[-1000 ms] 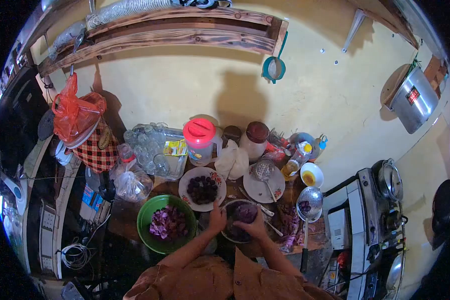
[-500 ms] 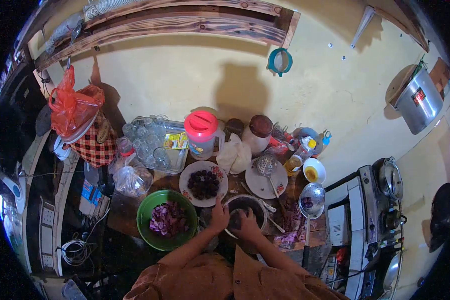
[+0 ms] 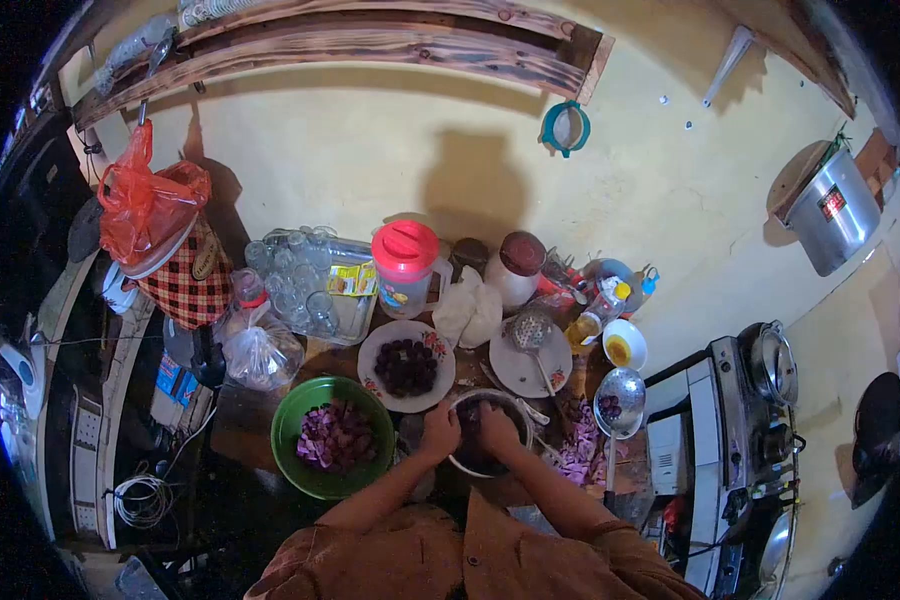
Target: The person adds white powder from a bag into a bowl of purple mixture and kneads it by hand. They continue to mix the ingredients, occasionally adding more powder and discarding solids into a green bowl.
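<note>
In the head view a round pot [image 3: 515, 462] with a pale rim stands in front of me, dark inside, with dark purple stuff in it. My left hand [image 3: 440, 432] is closed at the pot's left rim. My right hand [image 3: 497, 432] reaches down into the pot from the right; its fingertips are lost in the dark contents. Just beyond, a flowered plate [image 3: 378, 357] carries small dark purple balls [image 3: 407, 368]. Left of my hands, a green basin [image 3: 283, 440] holds chopped purple pieces [image 3: 336, 436].
A skimmer lies on a second plate [image 3: 508, 372]. To the right are a perforated ladle [image 3: 622, 385], purple peelings [image 3: 582, 450] and a small bowl [image 3: 638, 340]. A red-lidded pitcher [image 3: 405, 265] and a tray of glasses [image 3: 355, 320] stand behind. The stove [image 3: 745, 440] is far right.
My right hand has shifted slightly farther away inside the pot, and its fingers sit deeper in the contents. My left hand stays at the rim. The view has tilted slightly.
</note>
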A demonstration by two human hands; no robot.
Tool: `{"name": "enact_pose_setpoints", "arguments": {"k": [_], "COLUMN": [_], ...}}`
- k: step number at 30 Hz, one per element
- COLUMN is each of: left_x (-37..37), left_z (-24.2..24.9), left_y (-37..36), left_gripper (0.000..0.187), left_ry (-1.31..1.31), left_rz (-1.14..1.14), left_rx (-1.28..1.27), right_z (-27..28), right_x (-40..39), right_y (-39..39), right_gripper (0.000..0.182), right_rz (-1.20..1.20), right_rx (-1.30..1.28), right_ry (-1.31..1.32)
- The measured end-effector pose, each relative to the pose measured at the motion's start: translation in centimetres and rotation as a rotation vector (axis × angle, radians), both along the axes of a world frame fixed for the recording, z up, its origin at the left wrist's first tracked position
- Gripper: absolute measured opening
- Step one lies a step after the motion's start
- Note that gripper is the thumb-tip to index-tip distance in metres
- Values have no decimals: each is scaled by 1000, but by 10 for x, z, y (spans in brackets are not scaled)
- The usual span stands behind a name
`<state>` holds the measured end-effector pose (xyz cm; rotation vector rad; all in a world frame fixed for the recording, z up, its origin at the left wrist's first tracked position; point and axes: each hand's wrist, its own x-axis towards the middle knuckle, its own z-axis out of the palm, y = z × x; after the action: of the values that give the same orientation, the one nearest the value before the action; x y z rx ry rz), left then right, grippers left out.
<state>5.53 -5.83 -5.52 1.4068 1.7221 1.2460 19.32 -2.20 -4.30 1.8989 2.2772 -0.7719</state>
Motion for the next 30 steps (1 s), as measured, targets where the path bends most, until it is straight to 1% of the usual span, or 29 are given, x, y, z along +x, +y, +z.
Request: {"name": "enact_pose_setpoints", "arguments": {"k": [1, 2, 3, 4, 5, 7, 8, 10, 11, 12, 13, 14, 16, 17, 18, 19, 20, 22, 23, 25, 26, 27, 29, 30], "left_x": [-2, -4, -4, -3, -2, -3, -4, -4, -4, -3, -3, -2, -3, -4, -4, -3, -2, -3, -3, 0, 2, 3, 0, -1], "left_z": [4, 7, 8, 7, 7, 4, 3, -9, -16, -14, -10, -5, -3, -3, -5, -9, -12, -12, -12, -19, -22, -18, 2, 7], "left_y": [0, 0, 2, 1, -1, -3, -1, 2, 2, 1, 0, -1, -1, 0, 1, 1, 1, 0, -1, 1, 2, 2, 2, 3], "left_gripper": [30, 27, 27, 25, 24, 24, 25, 27, 28, 28, 29, 29, 29, 28, 28, 28, 28, 28, 29, 28, 28, 28, 27, 27], "left_ry": [0, -1, -3, -14, -25, -71, -116, -79, -49, -48, -66, -84, -95, -107, -103, -77, -51, -61, -72, -93, -112, -113, -132, -132], "left_rz": [-30, -60, -57, -33, -12, -21, -25, -28, -22, -23, -8, 7, -13, -34, -31, -12, 9, -3, -23, 0, 24, 23, -6, -4], "left_rx": [-55, -114, -110, -17, 73, 19, -28, -63, -99, -103, -44, 14, -42, -96, -97, -91, -87, -62, -35, -60, -76, -79, -221, -219], "right_z": [1, 1, 18, 35, 51, 73, 73, 79, 81, 94, 102, 99, 80, 56, 23, 3, -2, 0, 2, 15, 11, 2, -13, -16], "right_x": [3, 7, 8, 9, 8, 4, 14, 46, 51, 52, 51, 50, 38, 31, 23, 17, 11, 0, -3, -9, -10, -11, -14, -14], "right_y": [3, 4, -4, -14, -27, -48, -45, -35, -31, -24, -18, -15, -1, 1, -3, -9, -15, -24, -26, -27, -26, -23, -12, -7], "right_gripper": [49, 49, 55, 61, 61, 63, 63, 58, 58, 52, 46, 46, 55, 55, 58, 61, 61, 66, 66, 65, 65, 65, 65, 62], "right_rz": [-26, -22, 28, 75, 72, 125, 116, 526, 523, 271, 15, 13, 28, 30, 119, 208, 211, 256, 258, 125, 125, 97, 70, 67], "right_rx": [-29, -20, 175, 365, 360, 478, 480, -17, -19, -165, -309, -313, -65, -67, 74, 214, 209, 245, 238, 79, 73, 75, 83, 58], "right_ry": [73, 73, 178, 284, 283, 126, 129, 243, 245, 343, 434, 434, 362, 366, 372, 376, 378, 82, 83, -18, -20, -44, -64, -60]}}
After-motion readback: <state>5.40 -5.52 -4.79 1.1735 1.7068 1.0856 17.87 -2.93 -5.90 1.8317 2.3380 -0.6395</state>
